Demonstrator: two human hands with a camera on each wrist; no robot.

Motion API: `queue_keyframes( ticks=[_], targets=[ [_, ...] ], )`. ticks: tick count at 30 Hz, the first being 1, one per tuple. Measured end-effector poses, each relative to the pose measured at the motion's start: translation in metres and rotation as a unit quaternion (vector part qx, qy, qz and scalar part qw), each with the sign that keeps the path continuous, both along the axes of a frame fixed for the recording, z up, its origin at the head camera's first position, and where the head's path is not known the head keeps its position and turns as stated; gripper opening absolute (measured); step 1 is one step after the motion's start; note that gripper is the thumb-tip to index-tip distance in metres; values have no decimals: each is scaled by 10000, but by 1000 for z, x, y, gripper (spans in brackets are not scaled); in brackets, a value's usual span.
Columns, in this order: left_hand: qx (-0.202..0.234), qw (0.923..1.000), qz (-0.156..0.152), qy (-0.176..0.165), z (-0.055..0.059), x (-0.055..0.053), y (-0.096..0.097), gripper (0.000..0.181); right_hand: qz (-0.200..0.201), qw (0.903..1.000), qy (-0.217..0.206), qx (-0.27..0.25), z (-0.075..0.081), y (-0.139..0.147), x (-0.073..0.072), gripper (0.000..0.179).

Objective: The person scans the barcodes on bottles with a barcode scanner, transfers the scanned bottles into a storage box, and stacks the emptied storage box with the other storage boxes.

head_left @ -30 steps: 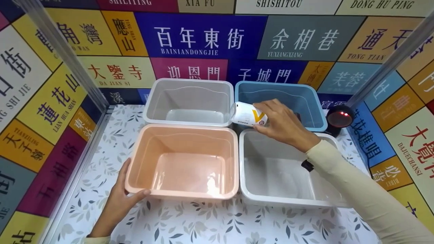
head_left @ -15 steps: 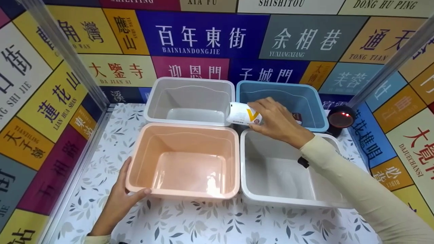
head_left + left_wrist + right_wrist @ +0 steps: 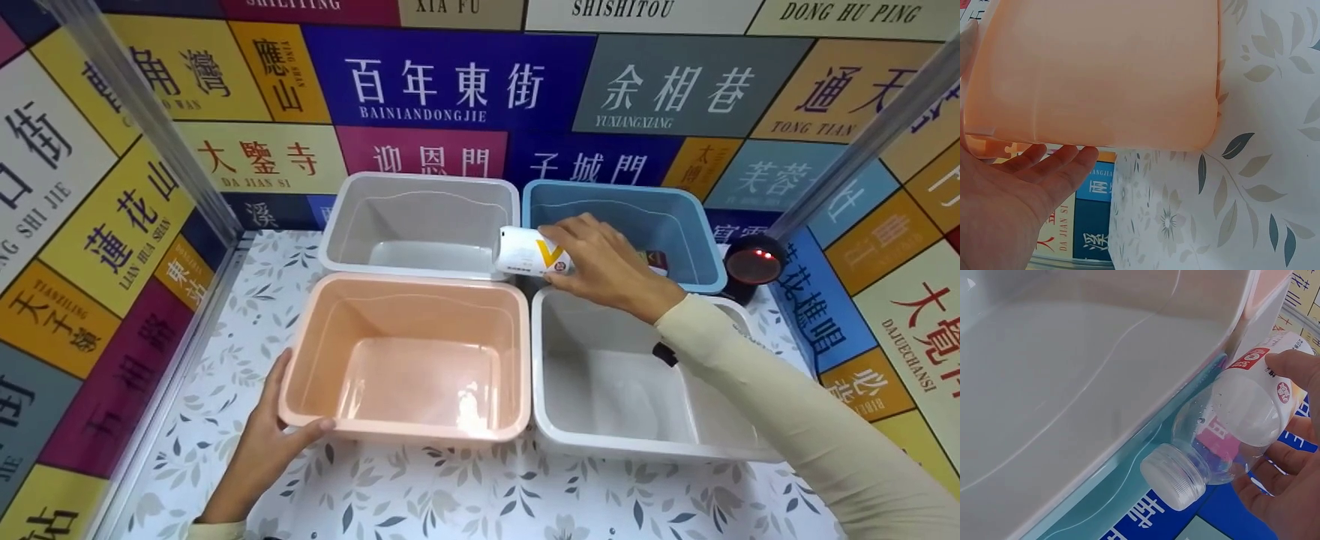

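My right hand [image 3: 607,266] holds a clear plastic bottle [image 3: 525,251] with a white label bearing a yellow V. The bottle lies nearly sideways where the bins meet, overlapping the grey bin's right edge in the head view. In the right wrist view, its white screw cap [image 3: 1174,477] is on and the thumb presses the label. My left hand [image 3: 259,442] holds the front left corner of the peach plastic bin [image 3: 420,431], thumb on the rim. In the left wrist view, its fingers [image 3: 1067,163] lie against the bin's outer wall.
At the back stand a grey bin [image 3: 420,274] and a blue bin [image 3: 712,247] with a small dark red packet [image 3: 658,261] inside. A white bin [image 3: 637,448] is at front right. A black scanner-like device [image 3: 754,266] with red lights stands beside the blue bin.
My right hand has moved the bottle a little to the left, toward the grey bin, uncovering the packet in the blue bin. The left hand stays on the peach bin.
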State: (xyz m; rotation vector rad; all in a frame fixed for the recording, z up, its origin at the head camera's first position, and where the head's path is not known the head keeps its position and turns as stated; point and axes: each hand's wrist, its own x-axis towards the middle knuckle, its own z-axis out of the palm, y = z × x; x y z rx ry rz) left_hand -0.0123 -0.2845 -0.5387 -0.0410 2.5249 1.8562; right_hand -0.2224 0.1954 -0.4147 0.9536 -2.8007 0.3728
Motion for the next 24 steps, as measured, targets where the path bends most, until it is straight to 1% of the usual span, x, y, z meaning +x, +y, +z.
queue_keyframes(
  ticks=[6,10,13,15,24],
  targets=[
    [58,10000,-4,5,-1,0,0,119,-97,9999,-67,-29,2,-5,-2,69],
    [-18,10000,7,61,-1,0,-1,119,-191,9998,-80,28,5,-8,-3,67],
    [-50,9999,25,86,-1,0,-1,118,-144,9998,-22,129,7,-10,-4,66],
    [6,10000,19,69,-1,0,-1,118,-108,9998,-6,176,9,-12,-5,66],
    [93,10000,13,25,-2,-1,0,119,-51,9995,-95,301,10,-20,-10,64]
  ],
)
